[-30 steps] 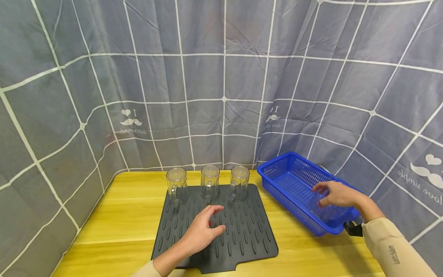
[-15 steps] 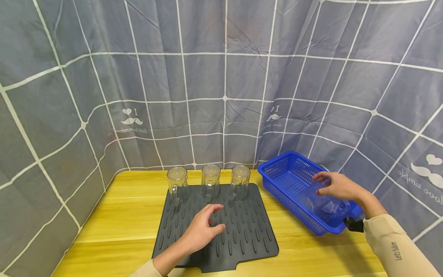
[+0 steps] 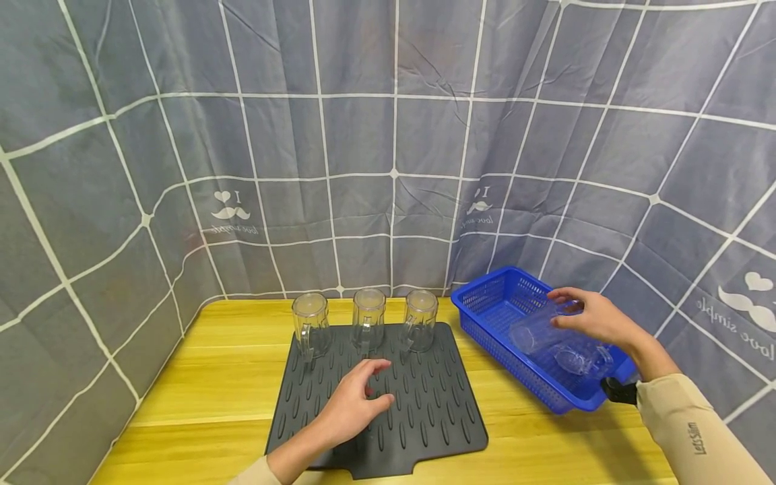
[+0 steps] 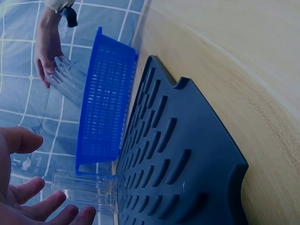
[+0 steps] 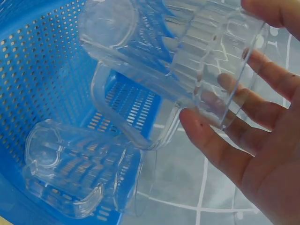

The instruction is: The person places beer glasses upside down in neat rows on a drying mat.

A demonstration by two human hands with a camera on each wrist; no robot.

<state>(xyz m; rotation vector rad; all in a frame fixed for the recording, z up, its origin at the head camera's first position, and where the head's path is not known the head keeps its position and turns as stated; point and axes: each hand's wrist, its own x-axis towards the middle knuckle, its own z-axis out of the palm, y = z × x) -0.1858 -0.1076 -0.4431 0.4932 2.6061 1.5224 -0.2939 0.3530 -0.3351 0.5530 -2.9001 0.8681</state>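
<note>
My right hand (image 3: 591,315) grips a clear glass mug (image 5: 154,51) near its rim, fingers spread round it. The mug is tilted over the blue basket (image 3: 509,364), base pointing down and away, its handle loop free in the right wrist view. A second glass mug (image 5: 79,159) lies on its side in the basket. My left hand (image 3: 354,404) hovers over the dark drying mat (image 3: 424,411), fingers apart and thumb out, holding nothing. Along the mat's far edge stand three upside-down glass mugs: left (image 3: 311,323), middle (image 3: 368,320) and right (image 3: 420,320), handles facing me.
The basket stands at an angle on the yellow wood-grain table (image 3: 200,391), right of the mat. A grey curtain (image 3: 364,135) with white grid lines hangs behind and along both sides. A black strap (image 3: 620,391) shows at my right wrist.
My right hand has risen slightly, lifting the mug up from the basket. The mug lying in the basket now shows more clearly beneath it. My left hand has stayed in place.
</note>
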